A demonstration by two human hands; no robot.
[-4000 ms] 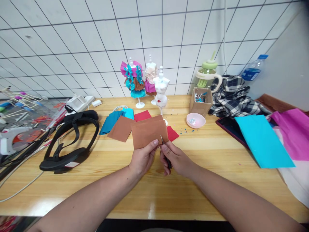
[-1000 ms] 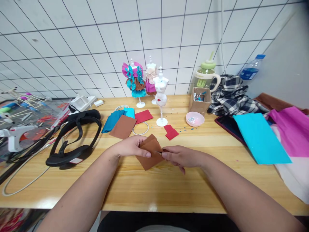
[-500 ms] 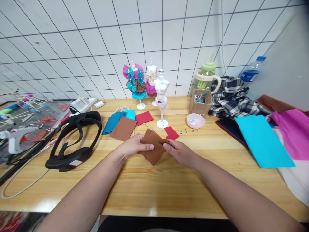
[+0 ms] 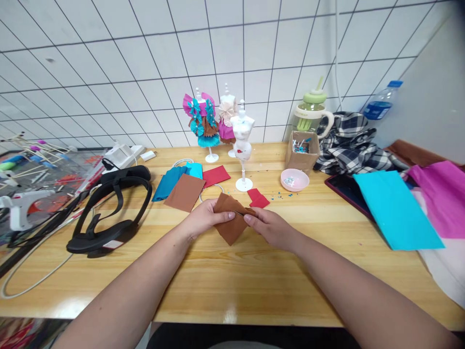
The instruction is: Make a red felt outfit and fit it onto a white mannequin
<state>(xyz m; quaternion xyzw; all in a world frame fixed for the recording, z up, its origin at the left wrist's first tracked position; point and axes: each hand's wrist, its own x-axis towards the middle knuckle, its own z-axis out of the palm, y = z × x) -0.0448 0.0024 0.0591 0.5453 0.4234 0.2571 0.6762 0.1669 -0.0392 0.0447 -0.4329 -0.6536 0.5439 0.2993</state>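
Along the near part of the wooden bench, two bare forearms slant inward from the bottom corners and meet over the middle. Between the hands, just above the bench top, is a piece of brown crepe paper, tilted with one corner pointing back at the wearer. A thin dark blade, apparently of small scissors, lies across it. The cutting looks partway through: the paper seems parted along the blade, with the rest of that line left uncut, though the fingers hide how far it runs.

The left hand pinches the paper from its side, thumb laid flat on top, fingers underneath. The right hand is closed, thumb uppermost, seemingly around the scissors' handles, which are out of sight; its wrist is nearly straight.

Just beyond the hands lie small red pieces, and to their left a flat brown square partly over teal paper. Farther back stands a white dress form with a small red mark, a pink bowl to its right. Behind it, two forms wear finished-looking ruffled outfits, close to the tiled wall.
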